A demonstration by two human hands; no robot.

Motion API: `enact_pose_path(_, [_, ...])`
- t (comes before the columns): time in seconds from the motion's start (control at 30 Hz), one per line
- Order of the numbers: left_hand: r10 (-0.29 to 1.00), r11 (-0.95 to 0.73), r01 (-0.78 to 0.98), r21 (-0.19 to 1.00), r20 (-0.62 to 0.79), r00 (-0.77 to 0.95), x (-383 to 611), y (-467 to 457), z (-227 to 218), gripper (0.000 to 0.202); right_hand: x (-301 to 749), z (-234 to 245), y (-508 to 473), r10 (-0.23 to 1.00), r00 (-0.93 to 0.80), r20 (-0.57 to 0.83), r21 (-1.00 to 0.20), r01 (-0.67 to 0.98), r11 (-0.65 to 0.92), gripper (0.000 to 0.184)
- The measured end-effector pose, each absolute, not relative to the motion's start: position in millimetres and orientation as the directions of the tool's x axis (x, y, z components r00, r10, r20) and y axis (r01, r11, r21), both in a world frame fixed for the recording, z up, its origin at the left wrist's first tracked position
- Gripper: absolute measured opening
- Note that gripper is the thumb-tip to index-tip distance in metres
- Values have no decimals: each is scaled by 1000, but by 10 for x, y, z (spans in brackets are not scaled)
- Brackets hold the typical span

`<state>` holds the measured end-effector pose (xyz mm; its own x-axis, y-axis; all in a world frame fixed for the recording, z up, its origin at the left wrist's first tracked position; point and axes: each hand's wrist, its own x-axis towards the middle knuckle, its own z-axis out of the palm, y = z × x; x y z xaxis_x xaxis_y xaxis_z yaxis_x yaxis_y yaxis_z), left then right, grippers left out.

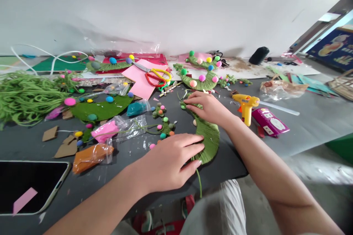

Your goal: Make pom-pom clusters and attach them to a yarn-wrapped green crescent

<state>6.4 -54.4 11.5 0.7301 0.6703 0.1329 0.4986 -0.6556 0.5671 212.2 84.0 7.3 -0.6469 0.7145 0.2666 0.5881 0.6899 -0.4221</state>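
Note:
A dark-green crescent (211, 139) wound with yarn lies at the table's near edge, a loose strand trailing from its lower end. Across its lower part rests my left hand (172, 159), open, fingers spread on the yarn and thumb at the near edge. My right hand (208, 106) is closed at the upper end, fingertips and thumb around a small green yarn tip (183, 105); its palm hides part of the crescent. A pale pompom (195, 122) shows at the inner curve. Small green pieces with pompoms (167, 127) lie left of the crescent.
Scissors (157, 76) lie on pink paper behind the hands. A yellow glue gun (246, 106) and purple box (270, 122) stand right. Green yarn (30, 97), bagged clay (92, 157) and a phone (30, 185) lie left. Finished-looking crescents (200, 80) sit farther back.

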Motion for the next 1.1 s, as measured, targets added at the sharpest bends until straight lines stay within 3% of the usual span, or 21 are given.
enact_pose_path(0.47, [634,-709,501,497,137,761,114,-552,73,48,2118,80,813,726,-633,269,-409,608,681,30])
enact_pose_path(1.1, [617,-728,482,487,159,771,133,-575,46,47,2092,86,799,723,-655,219,-448,591,671,31])
